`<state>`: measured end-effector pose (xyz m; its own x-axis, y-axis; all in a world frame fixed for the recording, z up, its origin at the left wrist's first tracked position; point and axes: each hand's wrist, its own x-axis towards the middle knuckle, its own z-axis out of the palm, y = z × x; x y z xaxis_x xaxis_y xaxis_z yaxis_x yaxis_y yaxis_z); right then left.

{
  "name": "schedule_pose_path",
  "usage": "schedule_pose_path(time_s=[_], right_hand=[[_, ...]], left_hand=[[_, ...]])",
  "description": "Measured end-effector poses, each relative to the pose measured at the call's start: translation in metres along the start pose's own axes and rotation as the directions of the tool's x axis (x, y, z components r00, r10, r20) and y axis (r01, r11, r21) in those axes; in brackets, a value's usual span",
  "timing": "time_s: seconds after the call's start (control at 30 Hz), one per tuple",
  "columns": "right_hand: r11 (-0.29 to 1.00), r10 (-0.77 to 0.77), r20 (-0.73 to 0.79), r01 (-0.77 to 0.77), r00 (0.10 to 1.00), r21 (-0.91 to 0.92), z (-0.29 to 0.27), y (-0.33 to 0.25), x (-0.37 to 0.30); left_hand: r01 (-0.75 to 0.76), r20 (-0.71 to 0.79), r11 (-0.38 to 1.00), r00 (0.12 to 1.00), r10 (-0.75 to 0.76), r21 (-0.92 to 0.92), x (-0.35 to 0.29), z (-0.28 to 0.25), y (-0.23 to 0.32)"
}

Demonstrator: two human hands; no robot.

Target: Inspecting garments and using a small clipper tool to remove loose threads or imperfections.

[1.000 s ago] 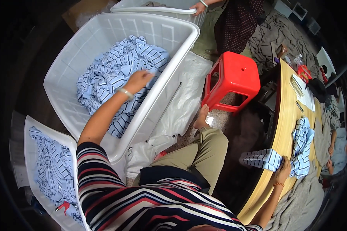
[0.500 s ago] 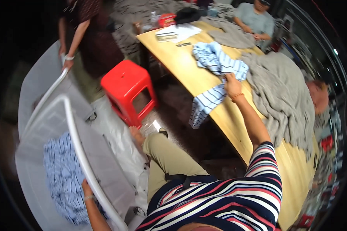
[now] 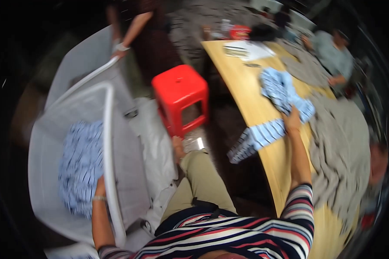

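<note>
My right hand (image 3: 292, 118) is closed on a light-blue garment with dark stripes (image 3: 270, 132) on the wooden table. Part of this garment lies bunched beyond the hand, and a striped end hangs over the table's left edge. On the other side, my left hand (image 3: 100, 186) reaches over the rim of a grey-white plastic bin (image 3: 110, 142). It is at a heap of blue, dark-marked fabric (image 3: 80, 162) inside. Its fingers are blurred and partly hidden against the heap, so their grip is unclear.
A red plastic stool (image 3: 180, 86) stands between bin and table (image 3: 229, 73). Grey cloth (image 3: 339, 138) covers the table's right side. At the back left, a person's hand (image 3: 120, 52) is at a second bin (image 3: 80, 58). Another person (image 3: 333, 56) is at the table's far right.
The view has swung left, so everything sits further right. My left hand has moved deeper into the bin, against the heap. My right hand still grips the striped garment.
</note>
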<state>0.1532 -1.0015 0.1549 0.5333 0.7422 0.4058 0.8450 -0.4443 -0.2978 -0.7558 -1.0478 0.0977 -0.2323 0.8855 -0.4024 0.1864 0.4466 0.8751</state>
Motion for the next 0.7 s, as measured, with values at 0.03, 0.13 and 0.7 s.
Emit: schedule_pose_path(time_s=[0.03, 0.13, 0.7], right_hand=[[0.998, -0.018, -0.057, 0.014, 0.998, -0.067, 0.010, 0.018, -0.004], [0.997, 0.012, -0.038, -0.014, 0.999, -0.070, 0.016, -0.024, -0.008], [0.991, 0.010, -0.081, -0.021, 0.997, -0.130, 0.025, -0.009, -0.016]], left_hand=[[0.183, 0.068, 0.964, 0.983, -0.173, -0.195, -0.049, 0.030, 0.079], [-0.034, -0.069, 0.999, 0.997, 0.033, -0.018, -0.126, 0.018, 0.112], [0.240, -0.379, 0.324, 0.785, 0.490, 0.915, -0.209, 0.073, 0.074]])
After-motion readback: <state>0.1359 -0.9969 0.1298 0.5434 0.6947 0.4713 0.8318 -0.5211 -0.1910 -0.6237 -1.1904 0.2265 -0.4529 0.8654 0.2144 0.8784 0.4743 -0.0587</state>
